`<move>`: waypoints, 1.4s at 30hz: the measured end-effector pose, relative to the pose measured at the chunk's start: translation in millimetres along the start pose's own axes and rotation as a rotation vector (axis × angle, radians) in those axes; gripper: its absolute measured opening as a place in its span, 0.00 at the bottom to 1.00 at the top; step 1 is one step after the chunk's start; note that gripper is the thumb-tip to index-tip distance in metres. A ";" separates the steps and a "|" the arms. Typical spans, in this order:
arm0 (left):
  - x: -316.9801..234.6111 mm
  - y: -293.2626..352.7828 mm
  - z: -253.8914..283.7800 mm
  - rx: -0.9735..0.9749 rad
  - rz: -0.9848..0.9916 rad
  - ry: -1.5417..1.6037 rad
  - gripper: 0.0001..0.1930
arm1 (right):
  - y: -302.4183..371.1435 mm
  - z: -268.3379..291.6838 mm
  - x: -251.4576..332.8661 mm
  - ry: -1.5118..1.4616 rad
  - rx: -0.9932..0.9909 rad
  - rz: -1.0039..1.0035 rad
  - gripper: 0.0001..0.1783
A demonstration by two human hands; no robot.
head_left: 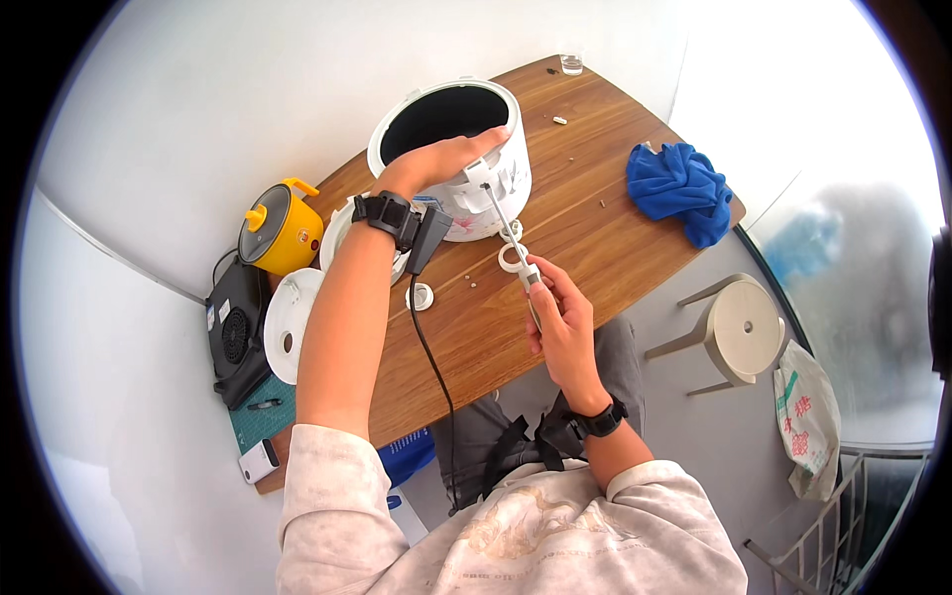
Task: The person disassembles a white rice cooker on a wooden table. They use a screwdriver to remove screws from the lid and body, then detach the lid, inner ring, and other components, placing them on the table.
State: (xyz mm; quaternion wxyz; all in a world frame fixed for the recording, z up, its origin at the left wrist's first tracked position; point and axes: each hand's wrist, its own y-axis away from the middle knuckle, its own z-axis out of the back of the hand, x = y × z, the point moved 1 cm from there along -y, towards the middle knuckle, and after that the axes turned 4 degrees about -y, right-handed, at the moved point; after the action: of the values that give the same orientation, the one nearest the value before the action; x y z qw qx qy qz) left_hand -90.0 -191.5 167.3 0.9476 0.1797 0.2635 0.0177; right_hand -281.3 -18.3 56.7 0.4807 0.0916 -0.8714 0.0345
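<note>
A white rice cooker body (511, 164) with a dark inside stands on the wooden table, its opening tilted partly toward me. My left hand (446, 161) reaches across it and grips the near right rim. A screwdriver (506, 223) is held by its grey-white handle in my right hand (563, 322), fingers closed round it. Its tip touches, or almost touches, a white bracket (478, 177) on the cooker's outer wall. Beside the shaft lie a white ring (512, 258) and a small white part (511, 230). Another round white piece (420, 297) rests nearer my left forearm.
At the left are a yellow electric pot (290, 241), a black hotplate (234, 319), a white lid (290, 327) and a green mat (263, 416). A blue cloth (679, 188) lies at the table's right, a glass (571, 64) at the far edge. A stool (746, 322) stands right.
</note>
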 end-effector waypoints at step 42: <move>-3.8 4.1 -1.6 -0.048 0.034 0.013 0.51 | -14.9 -1.6 23.8 0.692 0.004 0.519 0.21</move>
State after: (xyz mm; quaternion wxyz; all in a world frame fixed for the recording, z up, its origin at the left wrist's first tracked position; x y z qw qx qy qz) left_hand -93.9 -187.6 169.4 0.9494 0.1614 0.2662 0.0413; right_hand -289.4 -35.7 77.2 0.7198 -0.1465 -0.6530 0.1845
